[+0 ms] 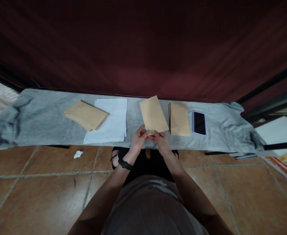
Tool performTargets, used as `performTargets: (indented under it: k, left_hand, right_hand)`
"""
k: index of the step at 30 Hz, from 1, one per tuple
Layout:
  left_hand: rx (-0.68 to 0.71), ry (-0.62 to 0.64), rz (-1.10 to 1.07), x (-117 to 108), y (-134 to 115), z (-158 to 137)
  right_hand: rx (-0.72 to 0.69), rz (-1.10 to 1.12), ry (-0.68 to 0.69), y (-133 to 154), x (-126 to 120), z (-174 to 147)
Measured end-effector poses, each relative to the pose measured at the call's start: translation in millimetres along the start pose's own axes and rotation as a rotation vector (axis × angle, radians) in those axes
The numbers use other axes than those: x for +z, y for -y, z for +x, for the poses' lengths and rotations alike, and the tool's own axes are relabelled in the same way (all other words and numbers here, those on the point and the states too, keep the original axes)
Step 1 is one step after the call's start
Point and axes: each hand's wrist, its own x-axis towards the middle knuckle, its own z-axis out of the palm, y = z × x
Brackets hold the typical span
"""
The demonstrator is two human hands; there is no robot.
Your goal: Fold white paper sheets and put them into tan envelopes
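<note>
A brown paper envelope (154, 112) lies tilted in front of me, its near edge between my two hands. My left hand (139, 138) is closed on the left part of that edge, thumb on top. Close beside it, my right hand (160, 140) pinches the same edge, where a narrow flap seems to be folded. To the right is a neat stack of brown envelopes (179, 119). On the left, another pile of envelopes (86, 115) rests slantwise, partly over white paper sheets (116, 120).
A grey cloth (47, 120) covers the narrow bench. Right of the envelope stack lies a phone (199, 123) with a dark screen. A dark red panel (143, 49) rises behind the bench. A crumpled white tissue (78, 154) is on the tiled floor.
</note>
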Motion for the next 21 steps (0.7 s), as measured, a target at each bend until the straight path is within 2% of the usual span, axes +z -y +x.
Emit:
performTargets:
  k: [3,7,9,11,13,16,18,21]
  left_hand:
    - [0.018,0.027,0.053,-2.4,7.6,4.3]
    - [0.051,-0.025,0.18,-9.1,7.3,13.0]
    - [0.032,-0.044,0.225,-13.0,6.5,16.8]
    - [0.005,-0.057,0.245,-16.1,6.0,19.5]
    - [-0.001,-0.064,0.264,-18.2,5.7,20.9]
    - [0.029,-0.063,0.367,-20.2,4.8,20.8]
    - [0.066,-0.058,0.508,-22.2,3.8,18.7]
    - [0.11,-0.067,0.811,-26.6,1.4,12.7]
  right_hand:
    - [0.045,0.151,0.046,-8.6,5.9,-6.4]
    - [0.101,0.245,0.139,-11.0,3.0,-9.5]
    - [0.119,0.212,0.203,-11.0,-3.4,-10.4]
    - [0.094,0.068,0.221,-11.3,-12.5,-12.0]
    - [-0.017,-0.149,0.156,-11.6,-23.3,-14.5]
    - [-0.392,-0.609,0.069,-12.2,-39.3,-18.9]
    - [-0.646,-0.966,0.126,-13.9,-47.4,-21.2]
    - [-0.772,-1.276,0.222,-19.6,-53.9,-22.5]
